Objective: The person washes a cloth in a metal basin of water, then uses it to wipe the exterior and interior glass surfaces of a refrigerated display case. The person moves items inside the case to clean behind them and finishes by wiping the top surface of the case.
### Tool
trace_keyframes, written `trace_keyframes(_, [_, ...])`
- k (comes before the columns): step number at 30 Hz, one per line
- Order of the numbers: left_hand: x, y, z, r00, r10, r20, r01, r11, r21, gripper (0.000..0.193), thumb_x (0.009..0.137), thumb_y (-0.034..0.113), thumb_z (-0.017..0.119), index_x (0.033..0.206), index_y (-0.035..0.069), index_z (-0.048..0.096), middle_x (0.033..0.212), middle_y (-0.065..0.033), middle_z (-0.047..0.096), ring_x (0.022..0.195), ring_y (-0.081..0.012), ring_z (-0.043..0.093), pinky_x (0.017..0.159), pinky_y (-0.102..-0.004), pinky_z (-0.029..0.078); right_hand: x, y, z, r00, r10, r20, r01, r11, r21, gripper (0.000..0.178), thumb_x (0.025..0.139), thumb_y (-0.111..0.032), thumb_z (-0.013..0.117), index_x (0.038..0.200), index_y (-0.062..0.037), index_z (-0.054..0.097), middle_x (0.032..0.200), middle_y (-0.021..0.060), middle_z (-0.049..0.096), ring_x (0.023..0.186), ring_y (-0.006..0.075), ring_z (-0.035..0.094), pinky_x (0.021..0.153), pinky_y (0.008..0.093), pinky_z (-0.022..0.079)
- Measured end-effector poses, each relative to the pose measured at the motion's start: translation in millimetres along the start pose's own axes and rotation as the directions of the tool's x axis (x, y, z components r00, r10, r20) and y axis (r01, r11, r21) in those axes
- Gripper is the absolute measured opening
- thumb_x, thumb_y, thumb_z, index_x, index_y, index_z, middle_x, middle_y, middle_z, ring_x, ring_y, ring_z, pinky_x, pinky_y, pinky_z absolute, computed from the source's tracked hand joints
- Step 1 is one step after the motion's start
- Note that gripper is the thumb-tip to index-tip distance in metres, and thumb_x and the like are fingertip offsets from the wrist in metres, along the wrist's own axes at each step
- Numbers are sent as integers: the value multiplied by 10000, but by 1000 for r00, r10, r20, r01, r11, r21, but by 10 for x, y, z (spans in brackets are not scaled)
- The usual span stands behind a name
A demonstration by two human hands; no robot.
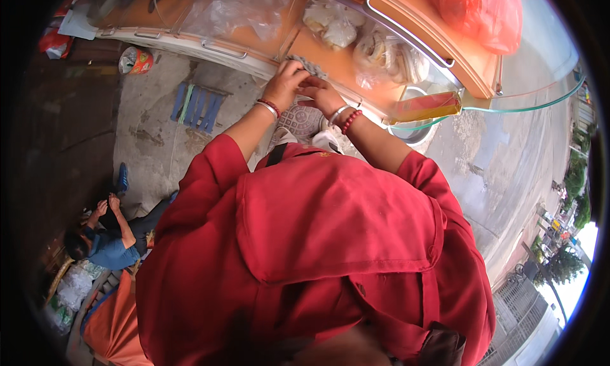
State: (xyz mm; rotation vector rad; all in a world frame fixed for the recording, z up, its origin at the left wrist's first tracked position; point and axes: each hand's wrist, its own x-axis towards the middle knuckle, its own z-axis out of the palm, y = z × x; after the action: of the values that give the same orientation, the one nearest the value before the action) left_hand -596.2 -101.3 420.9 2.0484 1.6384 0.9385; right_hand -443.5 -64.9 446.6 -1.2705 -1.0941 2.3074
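Observation:
Both of my hands meet at the near edge of an orange counter (267, 37). My left hand (284, 85) has its fingers bent against a grey rag (309, 66), which lies on the counter edge and looks gripped. Close beside it, my right hand (324, 98) reaches toward the left one, its fingers bent and apart, with nothing visible in them. Just beyond the rag sit a clear bag of pale food (333, 24) and a second clear bag with pale, folded pieces (391, 56).
A red-yellow box (427, 107) lies over a metal basin (416, 135) on the right, near a green hose (527, 109). A blue slatted stool (197, 107) and a small bucket (136, 60) stand left. A person in blue (117, 245) sits lower left.

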Motion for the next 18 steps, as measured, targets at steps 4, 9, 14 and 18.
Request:
trace_keyframes(4, [-195,-456,59,913,-359,-194,340,932,-125,304,659,-90,616,926,54,641,990,-127,583,955,-339,583,825,-388,492,344,123,242,993,78,86,-67,991,-119,580,878,-76,590,1416,-51,376,1431,57,418,1202,195,492,906,353,494])
trace_keyframes(9, [-103,-345,502,703,-711,-24,690,690,-220,420,694,130,743,1029,-58,574,1088,-258,626,1052,-360,604,872,-393,488,47,405,-97,984,177,-20,-178,983,-34,610,882,-45,567,1443,-58,327,1465,52,377,1235,203,469,924,376,501])
trace_keyframes(14, [-35,216,1124,769,-636,-71,631,772,-77,480,700,89,693,1092,-111,502,1153,-318,509,1121,-434,496,1002,-429,387,-389,645,-694,961,172,-217,-88,933,350,565,893,-48,527,1421,-27,329,1431,131,386,1172,265,530,925,422,505])
trace_keyframes(18, [99,774,1303,743,-585,325,650,746,-144,474,710,106,669,1087,-128,502,1195,-361,449,1163,-466,447,1014,-451,367,-777,656,-953,932,201,-300,-58,903,427,579,895,-65,494,1438,-40,296,1345,169,463,1151,291,544,907,447,505])
